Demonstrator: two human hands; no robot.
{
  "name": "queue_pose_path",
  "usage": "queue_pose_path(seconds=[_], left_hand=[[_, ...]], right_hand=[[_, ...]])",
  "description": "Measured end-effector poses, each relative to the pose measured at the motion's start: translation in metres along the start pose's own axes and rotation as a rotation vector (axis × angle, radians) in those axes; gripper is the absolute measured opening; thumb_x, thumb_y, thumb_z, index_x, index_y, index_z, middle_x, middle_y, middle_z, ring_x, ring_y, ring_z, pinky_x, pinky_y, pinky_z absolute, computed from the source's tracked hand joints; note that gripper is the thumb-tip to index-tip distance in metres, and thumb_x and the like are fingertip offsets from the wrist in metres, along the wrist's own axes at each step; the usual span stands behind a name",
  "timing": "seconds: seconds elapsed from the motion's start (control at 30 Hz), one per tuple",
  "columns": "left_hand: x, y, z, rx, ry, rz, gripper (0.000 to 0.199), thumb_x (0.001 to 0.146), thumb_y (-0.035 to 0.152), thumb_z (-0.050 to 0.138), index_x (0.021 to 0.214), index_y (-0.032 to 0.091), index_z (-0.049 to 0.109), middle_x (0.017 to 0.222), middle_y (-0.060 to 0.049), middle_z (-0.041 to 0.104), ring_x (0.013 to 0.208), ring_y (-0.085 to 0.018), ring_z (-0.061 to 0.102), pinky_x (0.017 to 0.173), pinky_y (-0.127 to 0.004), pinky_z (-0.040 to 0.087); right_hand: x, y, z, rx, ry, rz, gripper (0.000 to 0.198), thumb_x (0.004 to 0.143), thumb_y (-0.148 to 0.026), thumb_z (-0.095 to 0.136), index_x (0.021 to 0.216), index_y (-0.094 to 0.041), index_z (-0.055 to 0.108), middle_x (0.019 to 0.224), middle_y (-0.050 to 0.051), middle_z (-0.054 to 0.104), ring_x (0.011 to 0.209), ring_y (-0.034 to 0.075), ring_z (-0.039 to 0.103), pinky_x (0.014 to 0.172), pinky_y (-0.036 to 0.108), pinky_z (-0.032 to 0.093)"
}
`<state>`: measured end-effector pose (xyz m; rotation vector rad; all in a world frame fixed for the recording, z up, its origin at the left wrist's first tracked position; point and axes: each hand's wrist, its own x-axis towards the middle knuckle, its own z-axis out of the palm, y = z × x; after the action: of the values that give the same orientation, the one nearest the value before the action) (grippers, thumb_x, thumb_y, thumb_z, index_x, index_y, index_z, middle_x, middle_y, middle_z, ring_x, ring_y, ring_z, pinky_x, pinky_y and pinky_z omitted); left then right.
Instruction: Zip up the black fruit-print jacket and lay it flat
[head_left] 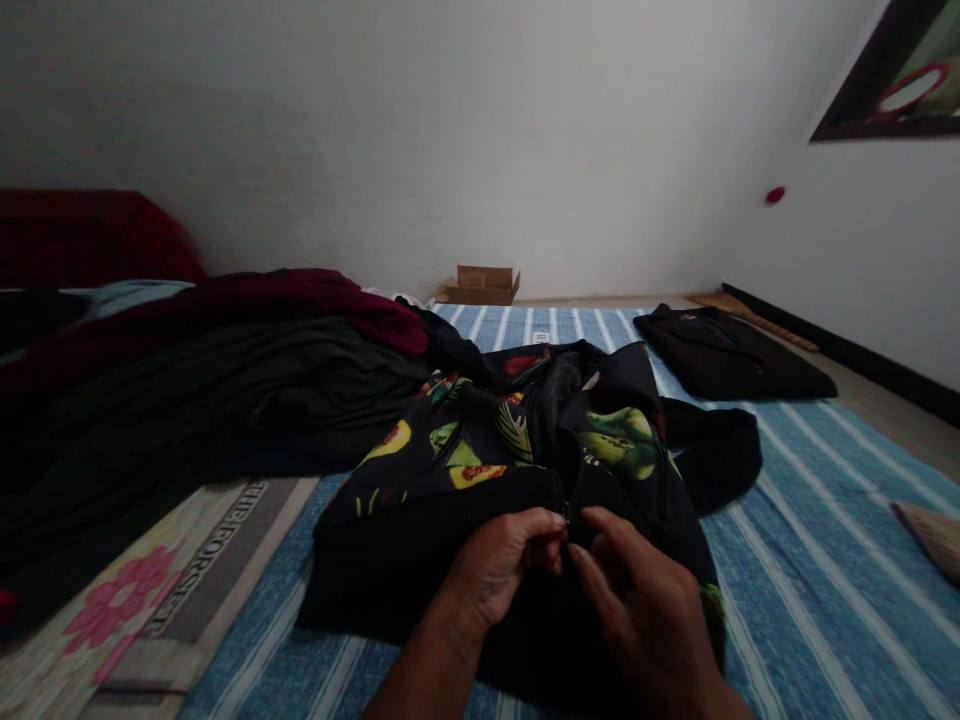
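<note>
We see both bare hands come in from the lower edge and meet at the zip (pixel 568 512) of a black jacket (pixel 472 440) printed with fruit and leaves, which lies spread in front of us on a blue striped sheet (pixel 810 500). The left hand (pixel 499 560) reaches up and inward, its forearm slanting to the right, the back of the hand turned outward and the fingers curled, bunched close together with the tips at the left edge of the zip; we read this as a pinch on the jacket. The right hand (pixel 649 590) leans in from the other side, wrist low, index finger and thumb pointing to the left with a small gap between their tips, just beside the zip; whether they have hold of the dark cloth we cannot tell. The two sets of fingertips sit close to each other, near the jacket's hem. To the left of the jacket we have a heap of dark clothes (pixel 225 390), and beyond it, to the right, a folded dark garment (pixel 727 355) lies flat on the sheet
</note>
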<state>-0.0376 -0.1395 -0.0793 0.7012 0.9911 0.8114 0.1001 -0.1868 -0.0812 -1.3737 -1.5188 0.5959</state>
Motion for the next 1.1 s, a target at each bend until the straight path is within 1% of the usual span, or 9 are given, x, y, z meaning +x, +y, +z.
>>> queue_pose_path(seconds=[0.07,0.13,0.27,0.47,0.6,0.73,0.83,0.9,1.1], left_hand=[[0.000,0.000,0.000,0.000,0.022,0.001,0.015,0.060,0.024,0.061,0.050,0.013,0.062,0.047,0.001,0.052,0.048,-0.009,0.048,0.055,-0.023,0.039],[0.001,0.000,0.001,0.008,0.046,-0.002,0.014,0.059,0.023,0.062,0.050,0.012,0.063,0.048,0.000,0.053,0.048,-0.009,0.047,0.053,-0.023,0.038],[0.000,-0.001,0.001,0.042,0.081,0.016,0.014,0.058,0.023,0.060,0.048,0.013,0.062,0.048,0.000,0.053,0.047,-0.009,0.046,0.052,-0.024,0.037],[-0.001,0.000,-0.002,0.147,0.110,0.050,0.021,0.061,0.028,0.059,0.044,0.015,0.059,0.047,0.001,0.052,0.051,-0.011,0.046,0.058,-0.026,0.037],[-0.002,0.000,-0.001,0.223,0.116,0.057,0.022,0.060,0.032,0.058,0.043,0.017,0.058,0.048,0.001,0.053,0.054,-0.012,0.047,0.063,-0.027,0.037],[-0.003,0.001,0.000,0.300,0.140,0.060,0.025,0.061,0.034,0.057,0.042,0.018,0.057,0.048,0.001,0.053,0.056,-0.013,0.048,0.066,-0.028,0.036],[-0.004,0.001,0.001,0.377,0.171,0.045,0.026,0.060,0.038,0.058,0.044,0.018,0.057,0.050,0.002,0.054,0.058,-0.014,0.048,0.067,-0.029,0.035],[-0.006,0.002,0.003,0.409,0.183,0.028,0.027,0.059,0.041,0.058,0.045,0.018,0.057,0.051,0.002,0.053,0.059,-0.015,0.048,0.065,-0.028,0.034],[-0.009,0.003,0.006,0.584,0.140,0.077,0.031,0.063,0.045,0.048,0.046,0.019,0.053,0.051,0.003,0.048,0.060,-0.015,0.046,0.064,-0.028,0.032]], right_hand=[[0.005,0.006,0.003,-0.046,-0.041,-0.006,0.033,0.074,-0.030,0.063,0.105,-0.021,0.066,0.082,0.006,0.070,0.059,0.018,0.063,0.058,0.027,0.049],[0.007,0.010,0.007,-0.090,-0.072,0.002,0.034,0.077,-0.031,0.060,0.108,-0.021,0.065,0.089,0.007,0.070,0.065,0.020,0.065,0.060,0.028,0.050],[0.003,0.010,0.012,-0.181,-0.062,-0.030,0.031,0.081,-0.030,0.054,0.107,-0.020,0.067,0.094,0.009,0.070,0.074,0.024,0.067,0.064,0.030,0.051],[0.006,0.007,0.013,-0.216,-0.024,-0.041,0.026,0.081,-0.028,0.053,0.099,-0.023,0.070,0.082,0.008,0.071,0.069,0.024,0.066,0.065,0.031,0.048],[0.008,0.006,0.014,-0.253,-0.011,-0.085,0.022,0.081,-0.024,0.050,0.087,-0.023,0.071,0.069,0.006,0.068,0.059,0.019,0.063,0.056,0.026,0.042],[0.010,0.003,0.012,-0.388,-0.034,-0.188,0.024,0.084,-0.020,0.044,0.069,-0.020,0.062,0.054,0.002,0.059,0.047,0.013,0.055,0.047,0.023,0.031],[0.011,0.002,0.010,-0.440,-0.041,-0.261,0.028,0.087,-0.018,0.037,0.067,-0.019,0.057,0.053,0.000,0.056,0.047,0.011,0.054,0.046,0.022,0.028],[0.012,0.002,0.009,-0.460,-0.041,-0.284,0.029,0.088,-0.018,0.035,0.067,-0.018,0.056,0.053,0.000,0.056,0.047,0.010,0.054,0.046,0.022,0.027],[0.017,-0.003,0.004,-0.557,-0.040,-0.300,0.028,0.086,-0.019,0.036,0.064,-0.019,0.053,0.050,-0.001,0.055,0.043,0.011,0.054,0.044,0.024,0.023]])
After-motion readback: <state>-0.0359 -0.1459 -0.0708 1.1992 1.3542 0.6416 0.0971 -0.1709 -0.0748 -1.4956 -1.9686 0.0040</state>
